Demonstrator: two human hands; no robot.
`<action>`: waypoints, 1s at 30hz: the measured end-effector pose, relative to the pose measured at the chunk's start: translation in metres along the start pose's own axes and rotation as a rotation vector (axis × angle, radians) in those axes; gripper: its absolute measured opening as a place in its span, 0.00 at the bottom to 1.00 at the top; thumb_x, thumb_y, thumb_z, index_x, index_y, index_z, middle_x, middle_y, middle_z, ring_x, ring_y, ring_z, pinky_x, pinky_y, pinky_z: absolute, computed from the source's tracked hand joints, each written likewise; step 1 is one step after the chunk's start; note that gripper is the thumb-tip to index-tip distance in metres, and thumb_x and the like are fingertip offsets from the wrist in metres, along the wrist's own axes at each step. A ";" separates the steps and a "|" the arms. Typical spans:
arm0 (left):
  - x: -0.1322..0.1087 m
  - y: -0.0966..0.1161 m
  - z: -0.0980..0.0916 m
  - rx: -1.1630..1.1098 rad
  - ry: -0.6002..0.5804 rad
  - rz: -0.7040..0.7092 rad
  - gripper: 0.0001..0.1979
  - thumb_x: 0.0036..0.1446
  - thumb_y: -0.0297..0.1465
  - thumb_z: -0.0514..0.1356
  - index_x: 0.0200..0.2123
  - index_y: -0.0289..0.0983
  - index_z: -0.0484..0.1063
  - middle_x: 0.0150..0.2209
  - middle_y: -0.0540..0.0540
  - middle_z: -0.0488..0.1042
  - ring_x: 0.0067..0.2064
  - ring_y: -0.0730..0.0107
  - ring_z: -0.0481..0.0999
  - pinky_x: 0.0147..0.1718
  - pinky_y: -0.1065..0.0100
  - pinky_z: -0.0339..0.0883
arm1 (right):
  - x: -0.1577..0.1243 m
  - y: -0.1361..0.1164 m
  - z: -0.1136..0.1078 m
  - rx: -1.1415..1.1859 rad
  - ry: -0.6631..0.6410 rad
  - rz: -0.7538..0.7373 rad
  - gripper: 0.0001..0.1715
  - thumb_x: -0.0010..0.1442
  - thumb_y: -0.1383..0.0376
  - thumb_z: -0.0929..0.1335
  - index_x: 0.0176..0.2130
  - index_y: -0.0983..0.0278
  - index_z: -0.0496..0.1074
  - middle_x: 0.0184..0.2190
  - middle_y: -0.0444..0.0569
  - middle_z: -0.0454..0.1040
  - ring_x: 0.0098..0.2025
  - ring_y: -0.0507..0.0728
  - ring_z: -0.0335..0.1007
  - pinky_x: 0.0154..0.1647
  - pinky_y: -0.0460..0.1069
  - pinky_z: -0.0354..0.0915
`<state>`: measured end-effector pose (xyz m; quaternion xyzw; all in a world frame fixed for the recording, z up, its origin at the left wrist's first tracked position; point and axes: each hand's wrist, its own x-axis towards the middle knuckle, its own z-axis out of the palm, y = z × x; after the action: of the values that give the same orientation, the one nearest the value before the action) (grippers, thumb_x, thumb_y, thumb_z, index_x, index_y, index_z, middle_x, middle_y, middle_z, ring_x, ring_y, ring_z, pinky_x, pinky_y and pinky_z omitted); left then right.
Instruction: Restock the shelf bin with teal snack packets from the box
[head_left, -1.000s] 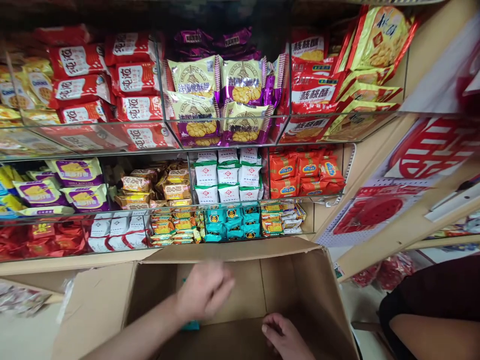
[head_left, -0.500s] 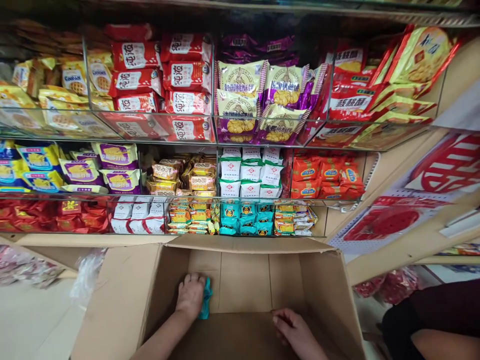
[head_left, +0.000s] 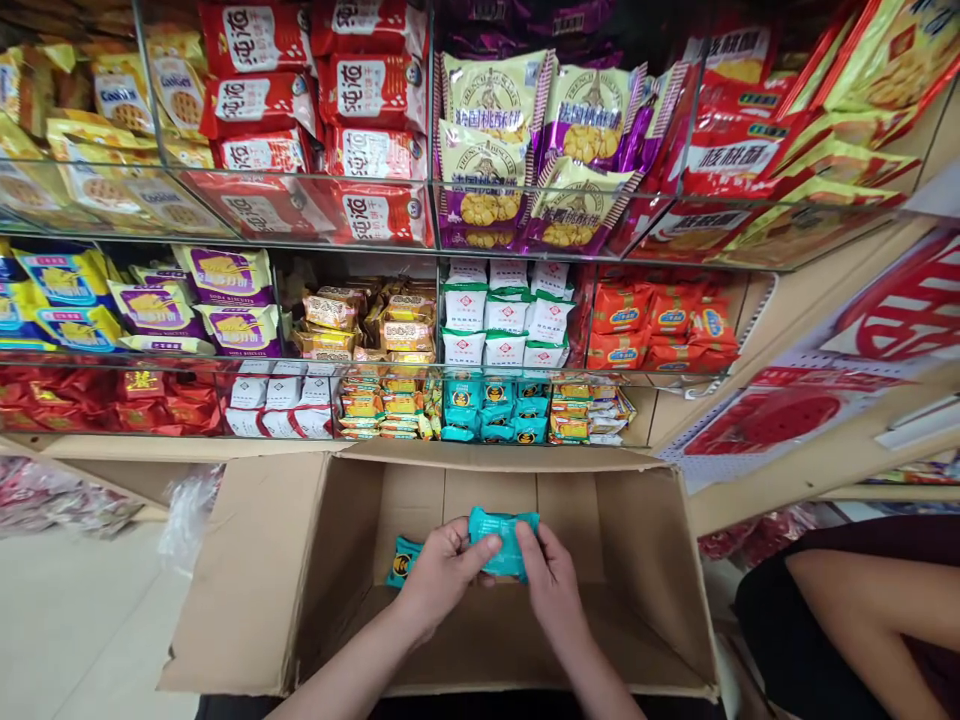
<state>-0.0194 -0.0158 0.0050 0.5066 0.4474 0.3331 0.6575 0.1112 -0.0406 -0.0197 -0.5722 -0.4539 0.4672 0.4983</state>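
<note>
Over an open cardboard box (head_left: 525,625), my left hand (head_left: 442,575) and my right hand (head_left: 547,565) pinch a teal snack packet (head_left: 504,542) between them, one at each side. Both thumbs lie on its near face. A second teal packet (head_left: 403,562) with a dark round logo rests inside the box at the far left, beside my left hand. Teal packets (head_left: 496,408) of the same look are stacked in the bottom shelf row, just beyond the box.
Shelves hold red milk biscuits (head_left: 251,100), purple-and-cream packets (head_left: 484,150), white-and-green packets (head_left: 506,315) and orange packets (head_left: 664,320). The box's left flap (head_left: 244,560) sticks outward. At the right is another person's bent limb (head_left: 862,600).
My hands have come together over the box and now hold a teal packet. Another teal packet now shows at the box's far left. The view has shifted, with the shelves higher in the picture.
</note>
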 end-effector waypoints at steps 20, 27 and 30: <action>-0.009 0.030 0.008 -0.741 0.095 0.040 0.13 0.57 0.33 0.52 0.45 0.38 0.66 0.53 0.44 0.61 0.50 0.60 0.64 0.43 0.64 0.62 | -0.018 -0.010 0.012 0.233 0.064 -0.120 0.16 0.57 0.59 0.61 0.45 0.60 0.63 0.37 0.50 0.67 0.33 0.54 0.66 0.30 0.50 0.65; -0.010 0.013 0.006 -0.405 0.153 0.022 0.17 0.52 0.38 0.56 0.45 0.40 0.65 0.38 0.47 0.72 0.38 0.68 0.69 0.38 0.68 0.62 | -0.014 -0.014 0.006 0.293 -0.094 -0.011 0.09 0.52 0.60 0.66 0.31 0.64 0.68 0.22 0.42 0.67 0.24 0.49 0.62 0.26 0.44 0.62; -0.012 0.010 -0.003 -0.165 0.139 0.057 0.12 0.48 0.36 0.61 0.35 0.36 0.69 0.30 0.49 0.72 0.34 0.71 0.68 0.36 0.71 0.61 | -0.015 -0.006 -0.002 0.172 -0.074 -0.061 0.11 0.51 0.60 0.67 0.32 0.65 0.69 0.24 0.44 0.68 0.27 0.50 0.62 0.28 0.44 0.61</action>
<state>-0.0264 -0.0226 0.0170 0.4391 0.4484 0.4215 0.6546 0.1104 -0.0549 -0.0120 -0.4956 -0.4474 0.5100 0.5424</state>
